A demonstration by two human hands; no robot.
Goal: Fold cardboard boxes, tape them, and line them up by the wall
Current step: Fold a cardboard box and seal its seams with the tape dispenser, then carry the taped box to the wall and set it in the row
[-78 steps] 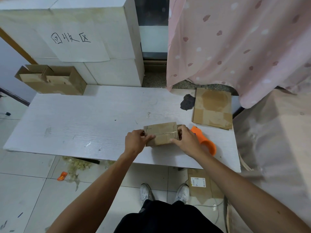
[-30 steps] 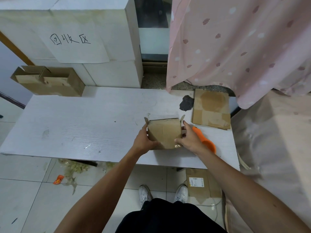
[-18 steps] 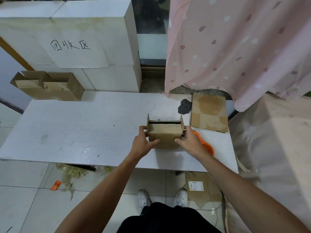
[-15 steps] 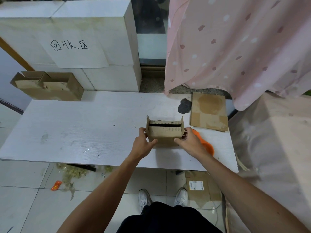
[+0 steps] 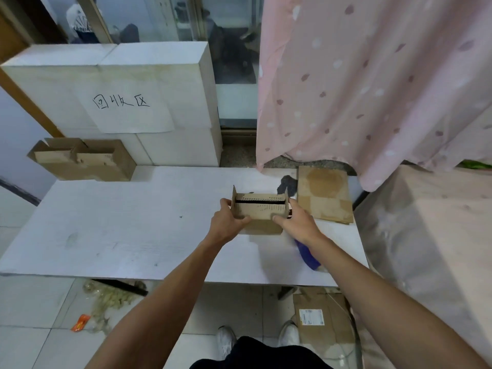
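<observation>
A small brown cardboard box (image 5: pixel 259 217) stands upright on the white table (image 5: pixel 133 230), its top flaps nearly closed with a dark slit between them and two side flaps sticking up. My left hand (image 5: pixel 226 222) grips its left side, thumb on the front. My right hand (image 5: pixel 298 222) grips its right side, thumb on the front. A tape dispenser (image 5: pixel 308 255) lies on the table under my right forearm, mostly hidden. Two folded boxes (image 5: pixel 85 161) stand by the white wall blocks at the far left.
Flat cardboard sheets (image 5: pixel 323 194) lie at the table's far right. White foam blocks (image 5: pixel 149 83) with a handwritten sign stand behind the table. A pink curtain (image 5: pixel 372 83) hangs at the right, over a covered surface (image 5: pixel 439 235). Cardboard (image 5: pixel 316 315) and scraps lie on the floor.
I turned the box from lying on its side to standing upright with its open top up, and the top flaps have come nearly together. Both hands stayed on its sides.
</observation>
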